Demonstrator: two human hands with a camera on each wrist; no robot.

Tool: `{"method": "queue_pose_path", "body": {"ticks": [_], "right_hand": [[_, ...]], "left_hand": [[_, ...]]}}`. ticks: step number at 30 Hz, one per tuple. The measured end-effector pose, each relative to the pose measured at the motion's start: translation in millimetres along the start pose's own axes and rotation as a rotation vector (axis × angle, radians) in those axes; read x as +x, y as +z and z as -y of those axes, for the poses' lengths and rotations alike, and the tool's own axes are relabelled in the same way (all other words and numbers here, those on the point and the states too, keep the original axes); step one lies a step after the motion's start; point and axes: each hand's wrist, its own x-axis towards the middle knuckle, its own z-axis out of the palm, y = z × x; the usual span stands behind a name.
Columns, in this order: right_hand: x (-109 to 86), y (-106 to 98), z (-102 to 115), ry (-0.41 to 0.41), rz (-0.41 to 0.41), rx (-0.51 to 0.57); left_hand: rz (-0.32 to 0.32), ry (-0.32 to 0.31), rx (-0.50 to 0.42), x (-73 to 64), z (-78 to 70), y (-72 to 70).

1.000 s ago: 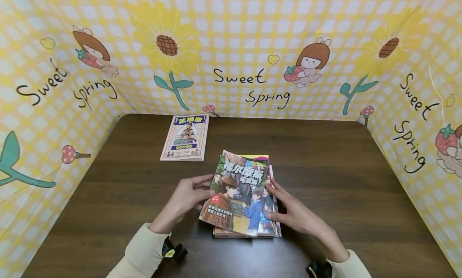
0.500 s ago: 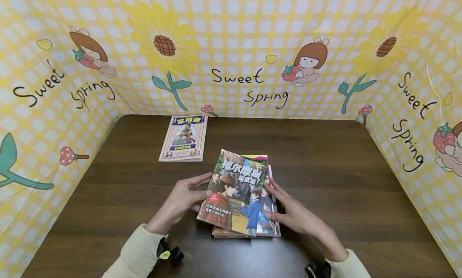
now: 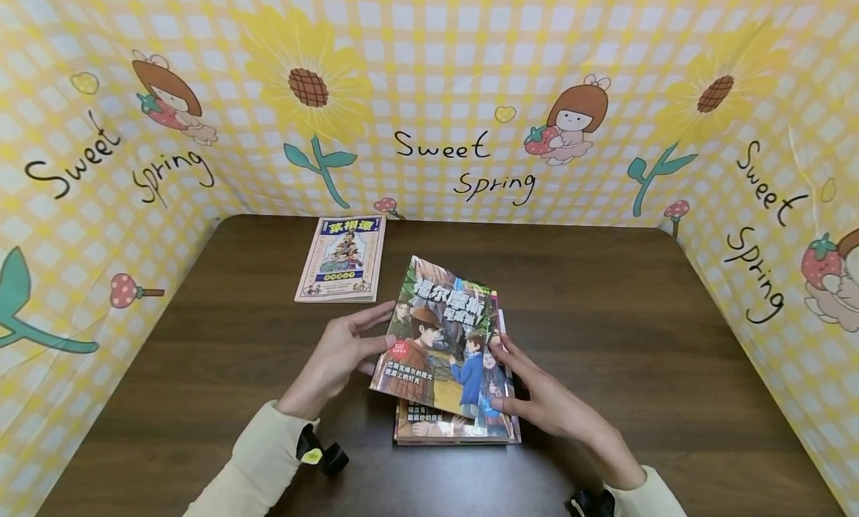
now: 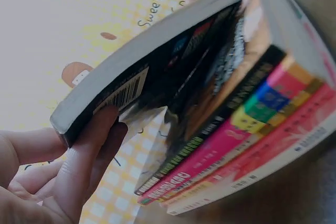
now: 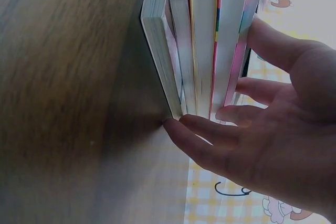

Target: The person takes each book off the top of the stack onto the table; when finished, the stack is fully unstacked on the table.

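My left hand (image 3: 335, 360) pinches the left edge of a comic book (image 3: 436, 345) with a detective scene on its cover. In the left wrist view, this comic book (image 4: 173, 56) slants upward off the stack, and its dark back cover with a barcode shows. Beneath it, a stack of books (image 3: 429, 426) lies on the table, several coloured spines (image 4: 226, 150) facing left. My right hand (image 3: 553, 394) rests along the stack's right side. In the right wrist view its fingertips touch the page edges (image 5: 202, 51), and the thumb is up by the top books.
Another book (image 3: 342, 259) with a pale cover and blue title band lies at the back left of the dark wooden table (image 3: 604, 293). Yellow checked cloth (image 3: 436, 77) with sunflower prints walls the back and both sides.
The comic book has risen and shifted toward the back with my left hand, uncovering more of the cover below. My right hand has stayed beside the stack.
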Motion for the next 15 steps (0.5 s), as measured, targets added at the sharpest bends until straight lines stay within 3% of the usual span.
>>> {"method": "queue_pose_path", "body": {"ticks": [15], "right_hand": [[0.9,1,0,0.019,0.002,0.008]], "left_hand": [[-0.064,0.013,-0.136,31.0,-22.6,-13.9]]}}
